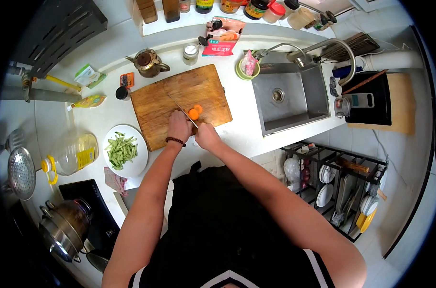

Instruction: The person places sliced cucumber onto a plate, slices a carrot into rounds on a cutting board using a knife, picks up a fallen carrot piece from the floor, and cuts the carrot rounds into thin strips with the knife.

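A wooden cutting board (155,103) lies on the white counter. My right hand (208,137), at its front edge, is closed around the handle of a knife (182,110), whose thin blade points up and left across the board. Close to the blade's left side, my left hand (179,126) rests on the board with its fingers bent down; what is under them is hidden. Orange carrot slices (194,114) lie just right of the blade. A white plate (142,156) with green cut strips (121,150) stands left of the board.
Behind the board are a teapot (150,63), a lidded jar (190,54) and a red packet (223,37). A sink (289,89) is at the right, with a green bowl (247,74) beside it. An oil bottle (76,153) and a steel pot (62,233) are at the left.
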`<state>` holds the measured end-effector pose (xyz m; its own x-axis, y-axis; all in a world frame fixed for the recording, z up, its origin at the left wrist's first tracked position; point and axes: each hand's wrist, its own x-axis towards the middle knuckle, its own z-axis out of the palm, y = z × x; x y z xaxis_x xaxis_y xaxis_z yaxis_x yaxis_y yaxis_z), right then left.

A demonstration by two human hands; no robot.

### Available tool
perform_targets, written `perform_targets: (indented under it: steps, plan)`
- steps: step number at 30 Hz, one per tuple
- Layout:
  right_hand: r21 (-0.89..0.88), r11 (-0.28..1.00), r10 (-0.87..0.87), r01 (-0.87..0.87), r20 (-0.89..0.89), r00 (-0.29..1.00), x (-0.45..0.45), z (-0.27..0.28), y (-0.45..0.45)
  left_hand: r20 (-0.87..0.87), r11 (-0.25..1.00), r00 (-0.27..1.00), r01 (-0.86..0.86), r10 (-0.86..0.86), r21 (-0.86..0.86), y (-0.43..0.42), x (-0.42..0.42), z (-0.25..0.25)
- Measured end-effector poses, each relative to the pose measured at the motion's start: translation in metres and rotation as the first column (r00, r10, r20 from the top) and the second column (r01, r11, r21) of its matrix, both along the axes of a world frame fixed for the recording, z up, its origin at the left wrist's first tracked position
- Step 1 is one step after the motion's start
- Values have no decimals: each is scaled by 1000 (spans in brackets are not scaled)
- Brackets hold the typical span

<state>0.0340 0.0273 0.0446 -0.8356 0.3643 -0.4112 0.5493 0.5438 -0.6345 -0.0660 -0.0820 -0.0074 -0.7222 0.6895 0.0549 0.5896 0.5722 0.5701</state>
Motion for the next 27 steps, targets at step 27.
perform_targets:
  steps: [27]
  plan:
    - [60, 995, -76, 79, -47, 996, 9, 44, -16, -103, 999, 995, 15, -11, 39, -9, 1, 3]
